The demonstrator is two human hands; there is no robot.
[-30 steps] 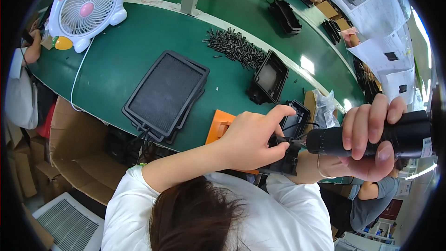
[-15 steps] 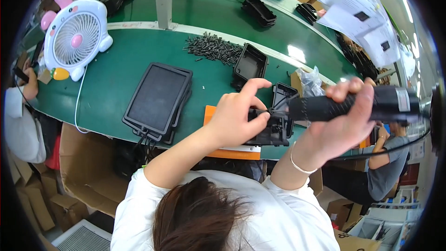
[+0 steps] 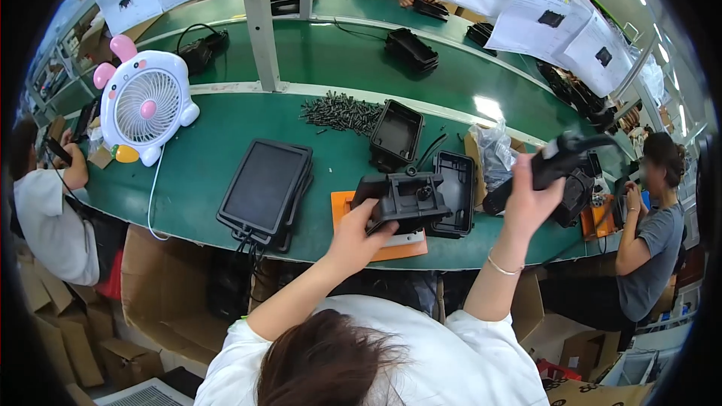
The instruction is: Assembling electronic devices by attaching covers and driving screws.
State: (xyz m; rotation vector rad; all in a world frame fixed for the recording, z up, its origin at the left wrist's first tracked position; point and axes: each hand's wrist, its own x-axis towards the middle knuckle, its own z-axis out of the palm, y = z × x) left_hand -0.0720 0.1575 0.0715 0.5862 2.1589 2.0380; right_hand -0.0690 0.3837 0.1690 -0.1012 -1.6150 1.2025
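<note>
My left hand (image 3: 359, 237) grips the near left side of a black plastic housing (image 3: 421, 207), thumb and fingers wrapped over its edge. The housing is tilted above an orange fixture (image 3: 342, 203). To the right, my right hand (image 3: 532, 203) is closed around a black corded electric screwdriver (image 3: 553, 162), held apart from the housing. An open black box (image 3: 462, 184) lies just right of the housing. Behind it sits another open black box (image 3: 397, 135). Left of my left hand, flat black panels (image 3: 265, 180) are stacked with their cables hanging over the table edge.
A pile of small black screw-like parts (image 3: 340, 113) lies at the rail. A white fan with pink ears (image 3: 148, 109) stands at the left. A carton with clear plastic bags (image 3: 492, 152) is behind my right hand. Co-workers sit left and right; paper sheets hang above.
My right hand has drawn the electric screwdriver away from the housing, to the right. My left hand now grips the housing by its side and has tilted it. The view has shifted upward.
</note>
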